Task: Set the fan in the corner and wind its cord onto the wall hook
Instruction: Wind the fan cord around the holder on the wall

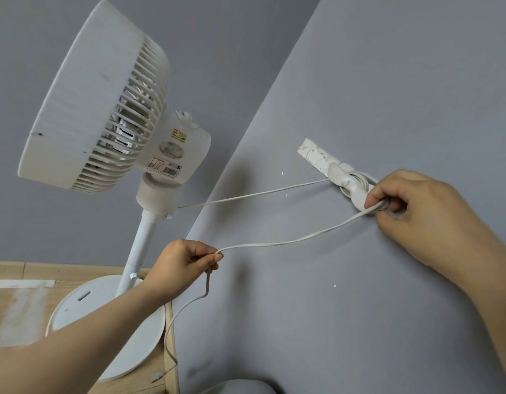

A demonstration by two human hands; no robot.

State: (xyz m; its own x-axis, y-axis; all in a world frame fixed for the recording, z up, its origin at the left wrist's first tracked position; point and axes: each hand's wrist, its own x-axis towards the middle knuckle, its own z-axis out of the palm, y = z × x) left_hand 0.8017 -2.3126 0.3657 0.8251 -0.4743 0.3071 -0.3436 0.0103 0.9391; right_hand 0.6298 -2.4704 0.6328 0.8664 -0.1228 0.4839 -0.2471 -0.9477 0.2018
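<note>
The fan [98, 100] stands in the corner at 10 o'clock. At the wall hook [351, 184], 3 o'clock, the right hand [410, 206] pinches the cord [274, 243]; the left hand [183, 265] pinches its slack. Loose tension could let coils slip off

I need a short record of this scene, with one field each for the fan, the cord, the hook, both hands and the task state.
fan: white, stands on its round base on the wooden floor, in the corner of the grey walls
cord: runs from the fan's neck to the wall hook; some turns lie round it; the rest hangs to the floor
left hand: pinches the loose cord
right hand: grips the cord at the hook
task state: winding unfinished
</note>
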